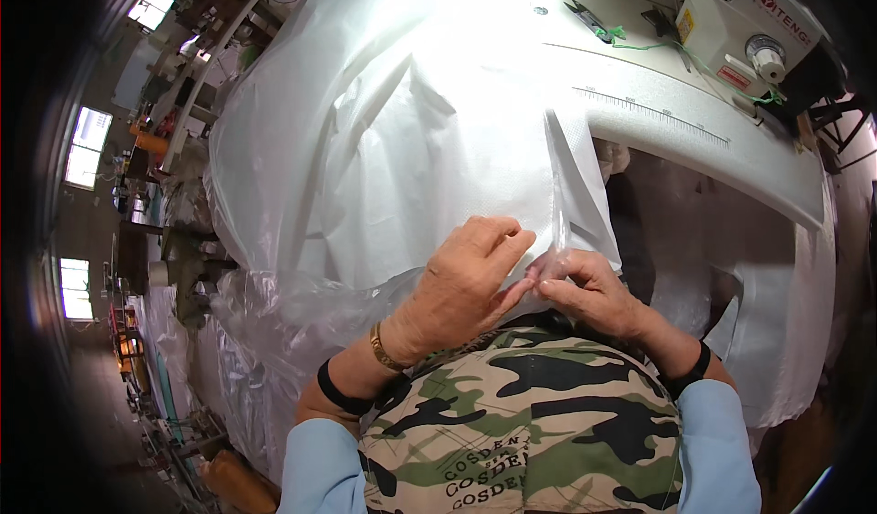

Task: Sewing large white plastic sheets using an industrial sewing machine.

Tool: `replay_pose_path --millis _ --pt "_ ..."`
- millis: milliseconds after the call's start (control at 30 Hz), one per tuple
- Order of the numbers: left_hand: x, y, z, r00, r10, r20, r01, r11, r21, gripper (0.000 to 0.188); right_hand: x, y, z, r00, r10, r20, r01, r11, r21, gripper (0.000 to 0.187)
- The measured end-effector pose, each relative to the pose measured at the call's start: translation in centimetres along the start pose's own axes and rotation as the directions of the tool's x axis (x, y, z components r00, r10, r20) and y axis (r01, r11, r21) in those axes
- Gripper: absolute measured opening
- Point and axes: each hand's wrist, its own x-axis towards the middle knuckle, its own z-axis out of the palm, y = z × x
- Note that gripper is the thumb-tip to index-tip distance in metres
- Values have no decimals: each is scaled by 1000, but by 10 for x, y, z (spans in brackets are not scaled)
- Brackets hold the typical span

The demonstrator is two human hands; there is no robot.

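A large white woven-plastic sheet [457, 139] drapes from the machine table down toward my body. Thin clear plastic film [559, 226] runs along its near right edge and gathers at my fingers. My right hand [594, 293] is closed in a pinch on this film. Right beside it, my left hand [470, 272] has its thumb and fingertips together at the same bunch of film. The two hands' fingertips nearly meet in front of my body. What lies between the left fingertips is partly hidden.
A sewing machine [731, 43] with a dial stands at the upper right. Thread snips [589, 21] and green thread [639, 46] lie on its bed. A curved table edge with a ruler scale [653, 116] borders the work. Crumpled clear film [274, 331] hangs at the left.
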Motion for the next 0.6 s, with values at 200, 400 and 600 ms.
replay_pose_path --millis 200,400,600 --pt "-3 -1 11 991 -71 114 46 976 212 44 10 5 3 975 -183 123 212 930 -302 14" --pt "-2 -14 15 979 -197 46 200 978 -53 18 11 3 10 974 -196 111 221 927 -302 16" --pt "-32 -1 -29 996 -75 57 90 933 -349 11 7 -23 15 970 -131 206 182 950 -252 15"
